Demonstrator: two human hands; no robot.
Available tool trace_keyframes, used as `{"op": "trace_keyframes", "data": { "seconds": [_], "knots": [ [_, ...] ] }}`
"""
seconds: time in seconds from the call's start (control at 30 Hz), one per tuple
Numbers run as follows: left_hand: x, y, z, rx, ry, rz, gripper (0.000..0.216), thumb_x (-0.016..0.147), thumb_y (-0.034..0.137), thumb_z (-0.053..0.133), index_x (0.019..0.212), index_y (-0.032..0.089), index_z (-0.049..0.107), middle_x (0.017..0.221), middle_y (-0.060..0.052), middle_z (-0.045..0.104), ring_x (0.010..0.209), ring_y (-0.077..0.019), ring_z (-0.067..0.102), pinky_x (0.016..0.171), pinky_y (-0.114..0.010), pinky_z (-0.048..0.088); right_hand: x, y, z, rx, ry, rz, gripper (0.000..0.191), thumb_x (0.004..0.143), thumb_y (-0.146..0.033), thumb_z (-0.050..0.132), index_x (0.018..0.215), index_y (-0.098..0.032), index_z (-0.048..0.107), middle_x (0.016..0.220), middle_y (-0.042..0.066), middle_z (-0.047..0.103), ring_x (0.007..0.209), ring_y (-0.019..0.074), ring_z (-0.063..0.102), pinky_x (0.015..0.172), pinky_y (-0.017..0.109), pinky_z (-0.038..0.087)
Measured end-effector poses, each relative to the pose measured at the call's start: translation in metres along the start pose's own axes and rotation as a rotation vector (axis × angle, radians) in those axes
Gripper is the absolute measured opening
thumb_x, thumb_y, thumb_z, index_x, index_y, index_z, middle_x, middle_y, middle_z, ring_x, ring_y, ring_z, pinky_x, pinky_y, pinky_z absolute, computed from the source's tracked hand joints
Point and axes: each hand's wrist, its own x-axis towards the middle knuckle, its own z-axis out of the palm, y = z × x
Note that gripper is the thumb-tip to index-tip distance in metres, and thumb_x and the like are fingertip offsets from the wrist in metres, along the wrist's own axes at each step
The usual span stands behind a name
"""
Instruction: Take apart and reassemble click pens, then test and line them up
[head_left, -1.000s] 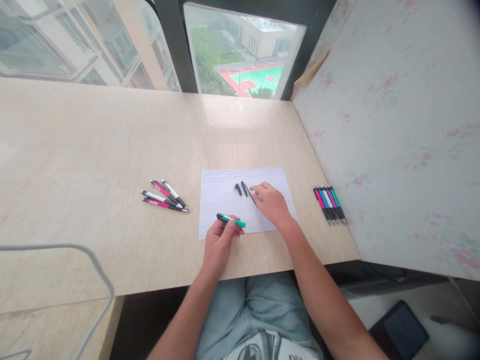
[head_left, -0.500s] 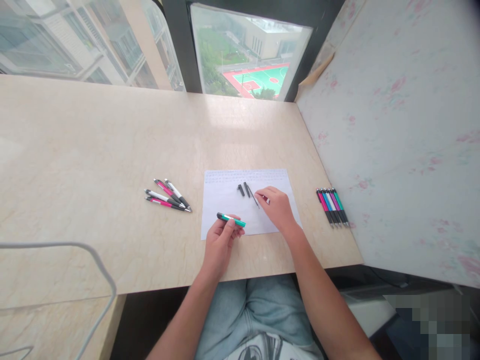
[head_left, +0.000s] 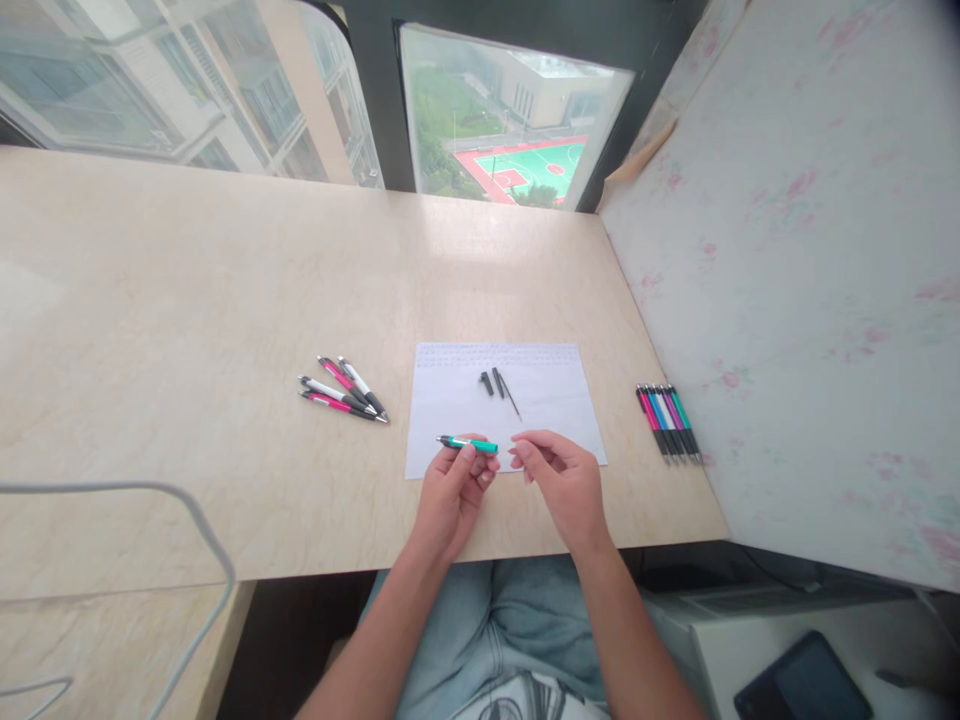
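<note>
My left hand (head_left: 454,490) grips a teal pen barrel (head_left: 469,443) with a dark tip, held level just above the near edge of a white sheet of paper (head_left: 555,400). Close to the barrel's right end, my right hand (head_left: 562,475) has its fingers pinched together; what they hold is too small to make out. On the sheet beyond lie small black pen parts (head_left: 492,382) and a thin refill (head_left: 511,398).
Several pink and white pens (head_left: 341,390) lie left of the sheet on the beige desk (head_left: 187,300). A row of coloured pens (head_left: 669,420) lies by the right wall panel (head_left: 810,300). Windows run along the far edge. A grey wire frame (head_left: 150,500) sits at near left.
My right hand left the parts on the sheet and pulled back toward me, ending beside the teal barrel. The left hand stayed almost where it was.
</note>
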Motion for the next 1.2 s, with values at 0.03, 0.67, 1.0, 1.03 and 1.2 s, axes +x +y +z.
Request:
{"op": "trace_keyframes", "data": {
  "seconds": [0.03, 0.67, 1.0, 1.03, 1.2],
  "knots": [
    [0.0, -0.001, 0.0, -0.013, -0.001, -0.012, 0.021, 0.077, 0.028, 0.079, 0.091, 0.014, 0.073, 0.078, -0.004, 0.07, 0.069, -0.0106, 0.064, 0.067, -0.021, 0.051, -0.001, 0.001, 0.001, 0.002, 0.002, -0.001, 0.016, 0.083, -0.035, 0.07, 0.087, -0.02, 0.074, 0.074, 0.002, 0.072, 0.064, 0.0144, 0.064, 0.056, 0.025, 0.051],
    [0.0, -0.001, -0.001, -0.066, -0.047, -0.085, 0.021, 0.078, 0.027, 0.078, 0.092, 0.013, 0.071, 0.079, -0.003, 0.069, 0.07, -0.0092, 0.062, 0.068, -0.02, 0.05, -0.007, 0.009, 0.015, -0.115, 0.017, -0.146, 0.013, 0.088, -0.032, 0.063, 0.085, -0.022, 0.071, 0.086, 0.005, 0.069, 0.082, 0.019, 0.064, 0.069, 0.03, 0.052],
    [0.0, -0.001, -0.001, -0.08, -0.063, -0.086, 0.018, 0.08, 0.025, 0.076, 0.092, 0.012, 0.072, 0.08, -0.004, 0.069, 0.07, -0.0089, 0.062, 0.069, -0.02, 0.049, -0.005, 0.008, 0.013, -0.115, -0.001, -0.113, 0.01, 0.085, -0.031, 0.066, 0.083, -0.022, 0.069, 0.082, 0.002, 0.069, 0.077, 0.0167, 0.064, 0.068, 0.028, 0.05],
    [0.0, -0.001, -0.001, -0.078, -0.06, -0.087, 0.018, 0.08, 0.025, 0.076, 0.092, 0.012, 0.071, 0.08, -0.003, 0.069, 0.07, -0.0089, 0.062, 0.069, -0.02, 0.049, -0.005, 0.008, 0.013, -0.109, -0.006, -0.102, 0.01, 0.085, -0.031, 0.067, 0.083, -0.021, 0.069, 0.081, 0.002, 0.069, 0.076, 0.0165, 0.063, 0.067, 0.028, 0.05],
    [0.0, 0.0, 0.0, -0.07, -0.067, -0.098, 0.02, 0.079, 0.026, 0.077, 0.092, 0.012, 0.071, 0.077, -0.003, 0.068, 0.07, -0.0088, 0.06, 0.069, -0.019, 0.048, -0.002, 0.01, 0.012, 0.028, -0.072, 0.003, 0.012, 0.082, -0.033, 0.07, 0.084, -0.021, 0.068, 0.078, 0.001, 0.069, 0.073, 0.0163, 0.065, 0.066, 0.028, 0.051]
  ]
}}
